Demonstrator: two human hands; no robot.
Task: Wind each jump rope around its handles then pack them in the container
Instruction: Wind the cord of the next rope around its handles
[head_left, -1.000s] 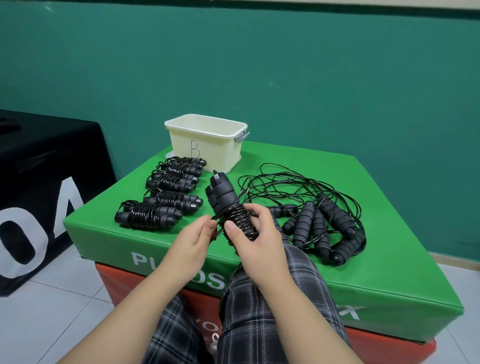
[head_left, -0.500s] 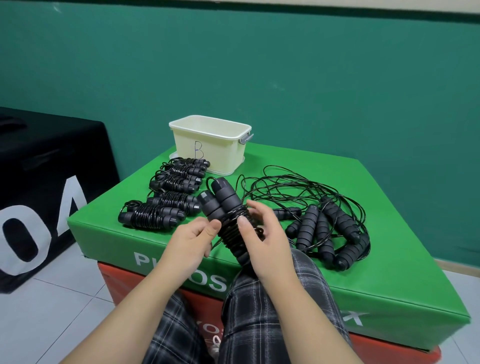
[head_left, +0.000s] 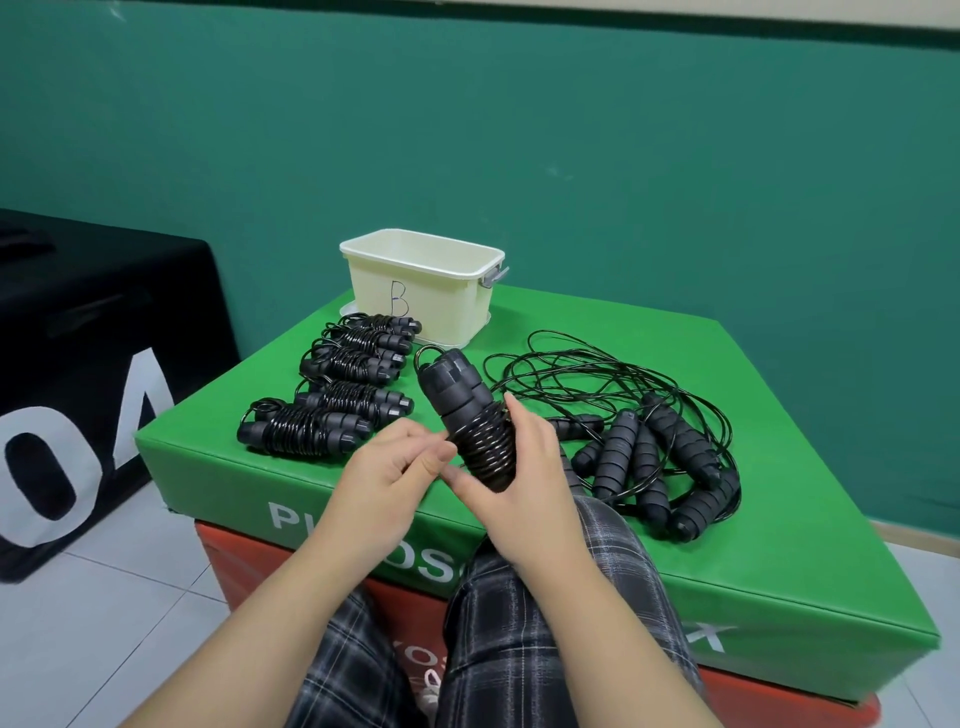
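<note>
My right hand (head_left: 524, 483) grips a black jump rope bundle (head_left: 470, 415), two handles side by side with cord coiled round their lower half, tilted up to the left. My left hand (head_left: 387, 470) pinches the cord at the bundle's left side. Several wound bundles (head_left: 337, 400) lie in a row on the left of the green mat (head_left: 779, 545). A loose heap of unwound ropes and handles (head_left: 654, 441) lies on the right. The cream container (head_left: 421, 283), marked B, stands open at the mat's back edge.
The green mat sits on a red box (head_left: 249, 566). A black cloth-covered block (head_left: 78, 364) stands at the left over a white tiled floor. A green wall runs behind. My legs in plaid trousers press against the mat's front.
The bundle has tilted more upright in my right hand. My left hand has closed in against its side, pinching the cord. The view has shifted slightly.
</note>
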